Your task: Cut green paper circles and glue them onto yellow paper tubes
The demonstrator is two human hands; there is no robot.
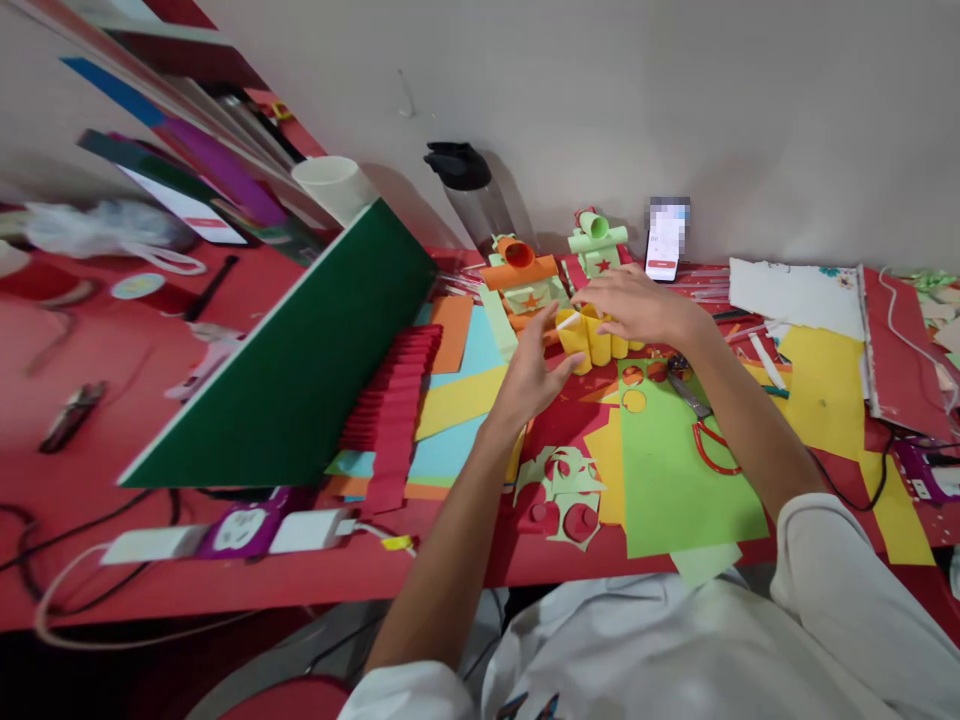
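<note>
White shirt (637,650) was faced by yellow paper curls (598,345), apparently being adjusted, left hand (531,378) spread, right hand (639,306) not clearly readable; gentle steadying was required.

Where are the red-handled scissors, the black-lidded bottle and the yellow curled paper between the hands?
Red-handled scissors (700,407): head view, on the metal part.
Black-lidded bottle (478,210): head view, on the see-through body.
Yellow curled paper (598,346): head view, on its curved front surface.
</note>
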